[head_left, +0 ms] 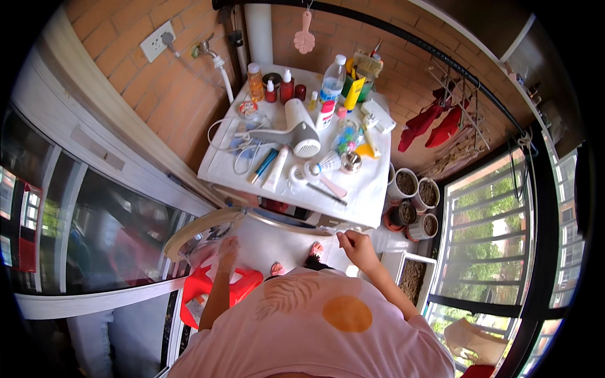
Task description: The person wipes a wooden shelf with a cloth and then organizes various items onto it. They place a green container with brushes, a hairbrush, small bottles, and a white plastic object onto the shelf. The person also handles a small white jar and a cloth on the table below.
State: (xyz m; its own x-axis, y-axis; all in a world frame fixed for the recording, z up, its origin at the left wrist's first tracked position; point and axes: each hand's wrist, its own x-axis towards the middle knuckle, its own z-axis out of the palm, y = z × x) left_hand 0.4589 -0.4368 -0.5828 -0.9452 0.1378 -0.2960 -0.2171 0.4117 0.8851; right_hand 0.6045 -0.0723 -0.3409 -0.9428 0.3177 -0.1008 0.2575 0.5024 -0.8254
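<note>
Below the cluttered white top of a front-loading washing machine (372, 211), its round door (205, 222) stands swung out to the left. My left hand (227, 252) is beside the door's clear inner bowl; its fingers blur against the glass, so their grip does not show. At the machine's front right edge, my right hand (358, 246) is closed, with a small whitish, shiny bit at its fingers that I cannot make out. The drum opening is mostly hidden under the top.
A hair dryer (305, 137), a shuttlecock (324, 162), tubes and several bottles crowd the top. Left of me is a red stool (242, 286). Soil-filled pots (425, 192) and a planter box (413, 280) stand right, by the barred window. Red garments (435, 126) hang from a rack.
</note>
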